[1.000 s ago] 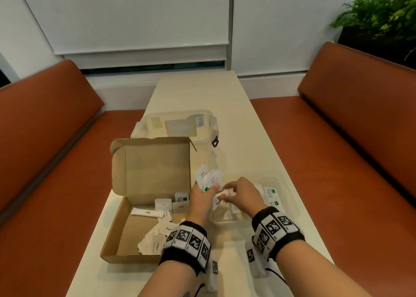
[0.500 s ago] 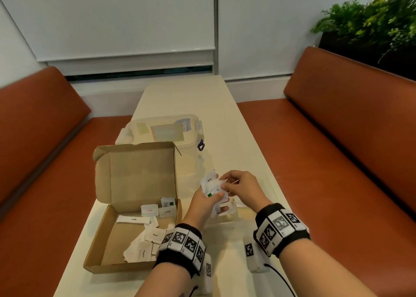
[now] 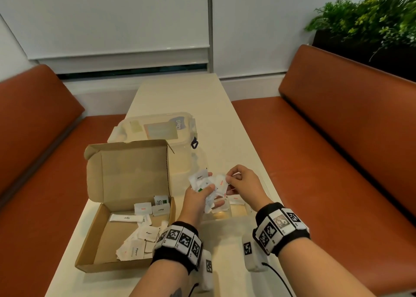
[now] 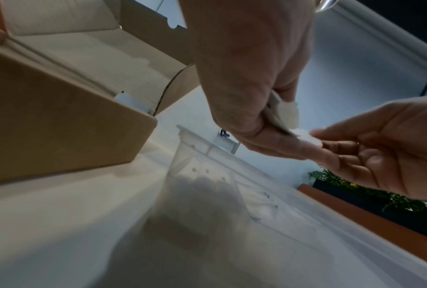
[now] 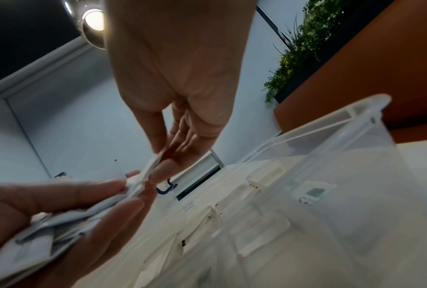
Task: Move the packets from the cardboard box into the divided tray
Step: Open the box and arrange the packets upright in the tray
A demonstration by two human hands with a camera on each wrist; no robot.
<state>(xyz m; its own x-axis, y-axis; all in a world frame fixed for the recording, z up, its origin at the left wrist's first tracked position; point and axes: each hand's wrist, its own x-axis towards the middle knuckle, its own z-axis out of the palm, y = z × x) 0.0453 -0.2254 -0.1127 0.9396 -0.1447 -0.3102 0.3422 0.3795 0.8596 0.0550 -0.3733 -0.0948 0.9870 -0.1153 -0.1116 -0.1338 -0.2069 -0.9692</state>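
My left hand (image 3: pixel 202 191) grips a fanned bunch of small white packets (image 3: pixel 206 182) above the clear divided tray (image 3: pixel 238 211). My right hand (image 3: pixel 234 180) pinches the rightmost packet of that bunch, one with red print (image 3: pixel 221 183), between thumb and forefinger. The right wrist view shows this pinch on the packet's edge (image 5: pixel 151 167), with tray compartments (image 5: pixel 306 194) below holding a few packets. The open cardboard box (image 3: pixel 94 236) sits left of my hands with several white packets (image 3: pixel 139 236) inside.
A clear lidded plastic container (image 3: pixel 157 128) stands behind the box. The narrow cream table (image 3: pixel 225 139) runs away from me between two orange benches (image 3: pixel 337 161). A planter with green leaves (image 3: pixel 371 22) is at the back right.
Both hands have stayed over the tray. My right hand rose from the tray to the bunch in my left hand and now pinches one packet there.
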